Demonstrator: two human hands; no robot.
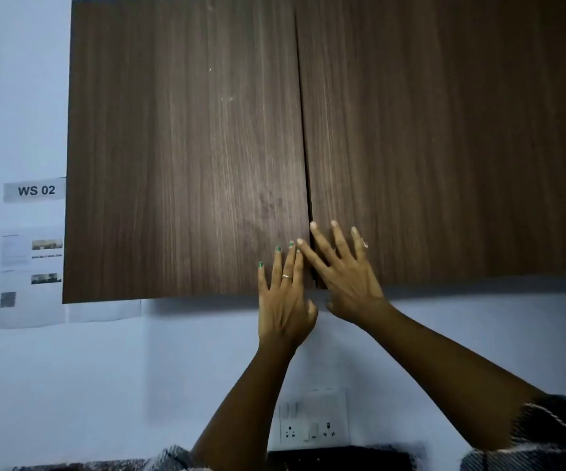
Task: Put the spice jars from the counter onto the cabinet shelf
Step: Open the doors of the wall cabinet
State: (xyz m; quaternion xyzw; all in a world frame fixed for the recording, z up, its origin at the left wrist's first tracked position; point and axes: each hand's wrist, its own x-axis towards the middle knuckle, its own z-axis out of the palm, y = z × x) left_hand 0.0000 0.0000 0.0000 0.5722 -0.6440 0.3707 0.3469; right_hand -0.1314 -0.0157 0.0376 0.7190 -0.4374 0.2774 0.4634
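The light is dim and cool, leaving the wall (19, 96) bluish and the cabinet doors (186, 147) a dull brown. Up and to the left of the fingers (283, 263) a faint pale sheen lies on the wood. Below the fingers a soft shadow runs under the cabinet's lower edge. The whole frame is soft (motion blur, most visible at the fingertips and the socket plate (312, 419)). The cabinet edges bow outward with wide-angle distortion.

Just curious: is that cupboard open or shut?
Shut: both doors lie flush, only a thin seam between them, flat hands pressing.
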